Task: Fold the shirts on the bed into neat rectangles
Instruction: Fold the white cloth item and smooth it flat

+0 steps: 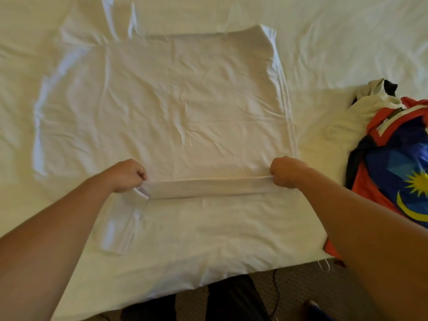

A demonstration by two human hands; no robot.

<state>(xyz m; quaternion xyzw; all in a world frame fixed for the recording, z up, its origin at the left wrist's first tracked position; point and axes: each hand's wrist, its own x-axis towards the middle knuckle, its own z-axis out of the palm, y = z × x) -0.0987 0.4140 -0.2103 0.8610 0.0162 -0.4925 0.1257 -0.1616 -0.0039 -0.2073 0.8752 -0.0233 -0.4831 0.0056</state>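
On bed (324,42) | white shirt (185,100) flat, long axis away from viewer | both hands' fingers pinching near hem: left hand (128,174), right hand (286,171)

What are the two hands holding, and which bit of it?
Both hands grip the white shirt by its near folded edge: the left hand at the left end, the right hand at the right end.

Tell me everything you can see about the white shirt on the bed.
The white shirt looks like thin, creased cotton. It lies flat on the bed, its right side folded inward, its left side still spread out. The left hand and right hand each grip its near edge, lifted into a narrow taut band.
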